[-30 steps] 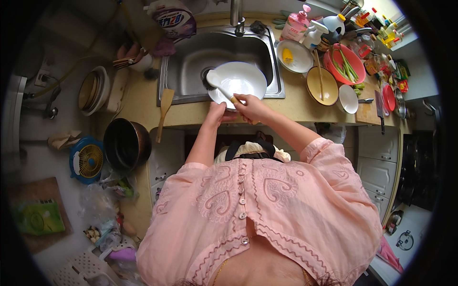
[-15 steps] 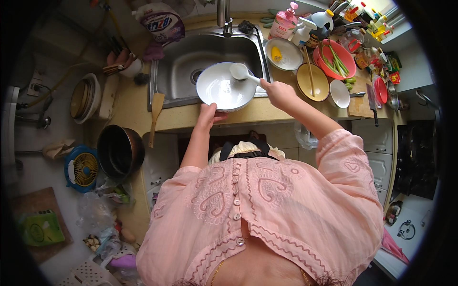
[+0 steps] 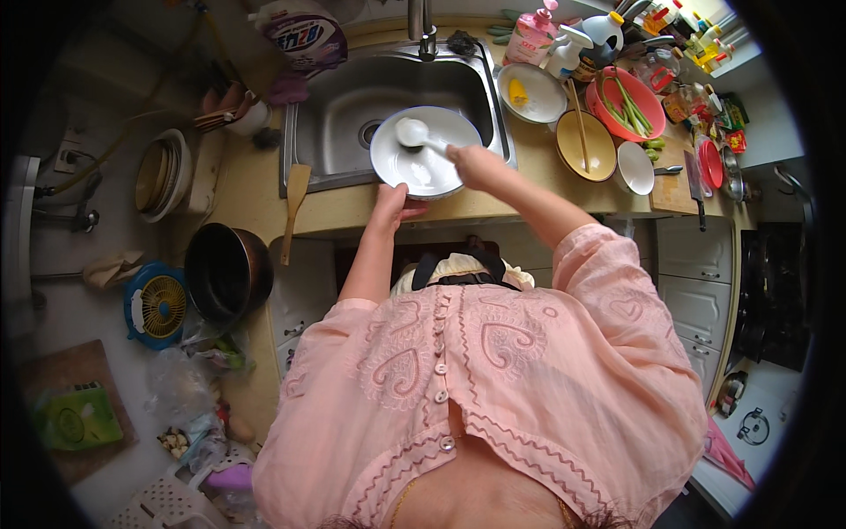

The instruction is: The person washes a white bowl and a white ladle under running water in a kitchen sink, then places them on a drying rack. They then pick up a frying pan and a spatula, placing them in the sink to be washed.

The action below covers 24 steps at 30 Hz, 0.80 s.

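Note:
A large white bowl with a blue rim is held over the front edge of the sink, its inside facing me. The fingers and thumb of my left hand are closed on its near rim. My right hand grips the handle of a white soup spoon. The spoon's round head is over the inside of the bowl, toward its far left part. Whether it touches the bowl wall, I cannot tell. A small dark patch shows beneath the spoon inside the bowl.
The steel sink has a faucet above it. On the left lie a wooden spatula and a dark pot. To the right stand a yellow bowl, a pink basin with green stalks, and a knife on a board.
My right hand has moved the soup spoon leftward across the bowl. My left hand stays on the rim. The whole view has shifted slightly.

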Each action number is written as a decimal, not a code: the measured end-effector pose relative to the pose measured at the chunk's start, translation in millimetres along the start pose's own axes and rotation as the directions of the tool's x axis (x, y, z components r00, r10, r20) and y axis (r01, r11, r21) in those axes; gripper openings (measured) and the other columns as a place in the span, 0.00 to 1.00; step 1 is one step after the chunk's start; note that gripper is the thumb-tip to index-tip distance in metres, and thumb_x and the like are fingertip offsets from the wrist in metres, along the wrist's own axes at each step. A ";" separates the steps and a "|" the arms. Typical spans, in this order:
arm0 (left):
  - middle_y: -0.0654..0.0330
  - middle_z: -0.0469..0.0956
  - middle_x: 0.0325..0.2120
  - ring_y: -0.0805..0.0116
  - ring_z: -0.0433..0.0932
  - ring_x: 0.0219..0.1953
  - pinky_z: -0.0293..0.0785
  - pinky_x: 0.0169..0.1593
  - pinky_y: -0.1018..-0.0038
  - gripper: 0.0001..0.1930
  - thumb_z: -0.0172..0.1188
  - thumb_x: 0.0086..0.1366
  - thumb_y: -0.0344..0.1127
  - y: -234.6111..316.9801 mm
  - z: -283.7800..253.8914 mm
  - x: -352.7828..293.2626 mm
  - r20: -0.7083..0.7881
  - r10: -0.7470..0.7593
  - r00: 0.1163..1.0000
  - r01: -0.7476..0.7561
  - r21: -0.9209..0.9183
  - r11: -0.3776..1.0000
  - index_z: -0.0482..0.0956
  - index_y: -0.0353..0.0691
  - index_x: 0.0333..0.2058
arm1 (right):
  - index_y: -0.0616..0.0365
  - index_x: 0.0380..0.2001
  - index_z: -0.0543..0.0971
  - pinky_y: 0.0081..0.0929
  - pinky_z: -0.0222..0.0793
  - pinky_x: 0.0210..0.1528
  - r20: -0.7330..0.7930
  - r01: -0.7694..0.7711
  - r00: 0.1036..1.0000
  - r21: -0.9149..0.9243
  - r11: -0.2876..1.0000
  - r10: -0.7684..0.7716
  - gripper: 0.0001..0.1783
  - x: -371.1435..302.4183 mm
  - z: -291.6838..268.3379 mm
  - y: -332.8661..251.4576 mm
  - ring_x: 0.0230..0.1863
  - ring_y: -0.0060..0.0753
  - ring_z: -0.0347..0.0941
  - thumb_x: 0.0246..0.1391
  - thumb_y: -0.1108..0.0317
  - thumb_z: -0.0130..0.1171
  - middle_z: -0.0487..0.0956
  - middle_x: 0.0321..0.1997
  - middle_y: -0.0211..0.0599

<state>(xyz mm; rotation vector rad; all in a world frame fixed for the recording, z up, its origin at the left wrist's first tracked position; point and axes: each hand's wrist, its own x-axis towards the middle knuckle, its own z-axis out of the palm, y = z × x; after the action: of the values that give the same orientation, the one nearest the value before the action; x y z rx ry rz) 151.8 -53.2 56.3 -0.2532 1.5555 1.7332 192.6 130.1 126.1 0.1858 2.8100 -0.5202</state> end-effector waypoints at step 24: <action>0.52 0.77 0.29 0.61 0.78 0.24 0.78 0.22 0.64 0.19 0.39 0.56 0.28 -3.4 7.4 -2.5 -0.030 0.143 0.989 -0.144 -0.042 0.989 0.68 0.37 0.46 | 0.37 0.54 0.66 0.34 0.71 0.25 -0.038 -0.017 0.999 -0.595 0.804 -0.008 0.19 -7.0 -29.6 38.6 0.29 0.39 0.76 0.59 0.65 0.39 0.76 0.25 0.38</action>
<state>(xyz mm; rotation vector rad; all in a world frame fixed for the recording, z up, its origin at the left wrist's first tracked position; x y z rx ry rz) 158.2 -47.7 57.0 -0.1910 1.5895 1.8842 198.7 176.3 141.9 0.0680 2.8468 0.3918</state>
